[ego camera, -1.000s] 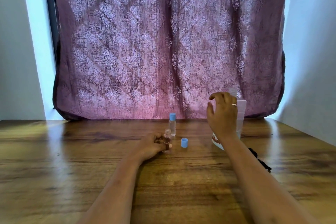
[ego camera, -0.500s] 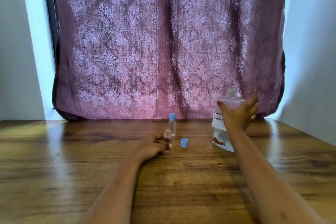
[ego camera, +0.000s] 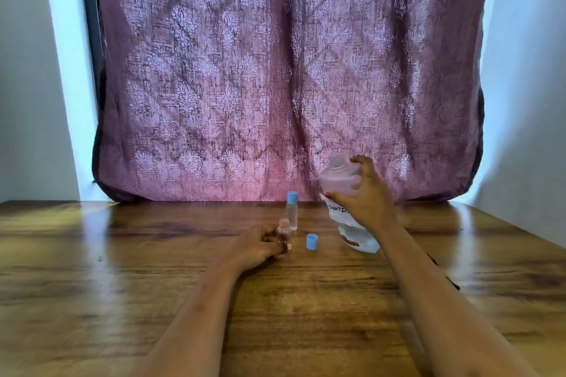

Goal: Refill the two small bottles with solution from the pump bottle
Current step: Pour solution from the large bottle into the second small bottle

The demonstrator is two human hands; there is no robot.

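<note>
Right hand (ego camera: 367,202) grips the tilted, cloudy plastic pump bottle (ego camera: 340,184); left hand (ego camera: 260,246) pinches the clear uncapped small bottle (ego camera: 284,228). Glossy wood table (ego camera: 122,254), patterned curtain (ego camera: 245,70) behind.

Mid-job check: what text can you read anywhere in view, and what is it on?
"SOLUTI": handwritten on the white label of the large bottle; the rest is hidden behind the right hand.
Red-brown print lower on that bottle: too blurred to read.
No text visible on the capped small bottle, the open small bottle or the loose blue cap.
</note>
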